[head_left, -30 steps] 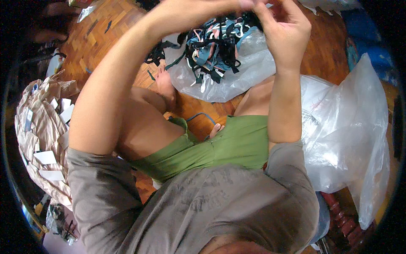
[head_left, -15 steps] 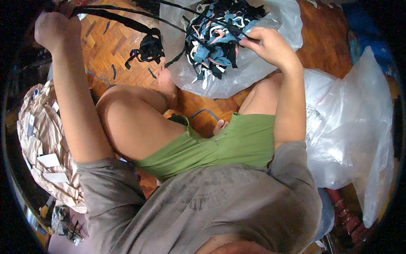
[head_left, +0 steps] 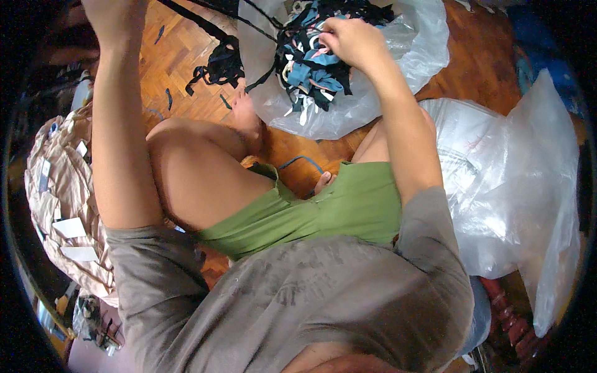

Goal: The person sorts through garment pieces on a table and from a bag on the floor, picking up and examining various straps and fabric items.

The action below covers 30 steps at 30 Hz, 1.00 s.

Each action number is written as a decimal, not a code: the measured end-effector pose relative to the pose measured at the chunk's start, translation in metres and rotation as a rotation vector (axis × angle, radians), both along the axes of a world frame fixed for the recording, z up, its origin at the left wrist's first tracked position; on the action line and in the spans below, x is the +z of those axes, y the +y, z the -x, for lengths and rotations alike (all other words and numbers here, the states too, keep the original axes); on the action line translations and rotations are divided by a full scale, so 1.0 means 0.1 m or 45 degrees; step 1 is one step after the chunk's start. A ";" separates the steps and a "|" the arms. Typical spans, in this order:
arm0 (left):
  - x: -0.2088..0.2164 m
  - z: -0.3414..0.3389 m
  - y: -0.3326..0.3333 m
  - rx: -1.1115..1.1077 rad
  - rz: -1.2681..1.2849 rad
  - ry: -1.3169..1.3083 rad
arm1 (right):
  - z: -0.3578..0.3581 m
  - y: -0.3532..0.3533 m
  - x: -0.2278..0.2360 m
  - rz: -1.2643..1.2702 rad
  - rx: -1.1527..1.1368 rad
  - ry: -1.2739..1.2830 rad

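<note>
My left hand is raised at the upper left, partly cut off by the picture's top edge. From beside it, long black fabric strips stretch taut down toward the pile on the right. My right hand is closed in a pinch on a dark fabric strip, just above a heap of cut fabric strips in black, blue, white and pink. That heap lies in an open clear plastic bag on the floor. A smaller black tangle of strips rests on the floor left of the bag.
Another large clear plastic bag bulges at my right. A beige crumpled cloth bundle with white tags sits at my left. Loose scraps are scattered over the parquet floor. My bare legs are folded around the middle.
My left hand has risen and shifted right, partly leaving the picture. My right hand has moved left and up across the heap. The black strips have shifted with them.
</note>
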<state>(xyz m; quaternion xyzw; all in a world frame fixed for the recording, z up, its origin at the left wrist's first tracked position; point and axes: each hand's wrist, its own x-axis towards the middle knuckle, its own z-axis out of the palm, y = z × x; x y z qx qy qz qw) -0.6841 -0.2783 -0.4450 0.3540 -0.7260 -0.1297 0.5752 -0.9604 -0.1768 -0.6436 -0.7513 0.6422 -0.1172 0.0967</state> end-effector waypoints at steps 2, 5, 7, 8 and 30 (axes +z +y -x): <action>-0.09 -0.10 -0.18 -0.073 -0.135 -0.030 | 0.07 0.06 0.33 0.020 -0.030 -0.130; -0.20 0.22 -0.05 -0.303 -0.190 -0.055 | -0.05 0.21 0.98 0.336 -0.016 -0.508; -0.18 0.56 0.17 -0.493 -0.432 -0.431 | -0.14 0.19 1.16 0.645 0.105 -0.688; -0.34 0.71 0.22 -0.804 -0.825 -0.330 | -0.15 0.19 1.17 0.710 0.085 -0.766; -0.52 0.94 0.27 -1.303 -1.341 0.239 | -0.31 0.33 1.14 0.698 -0.177 -1.199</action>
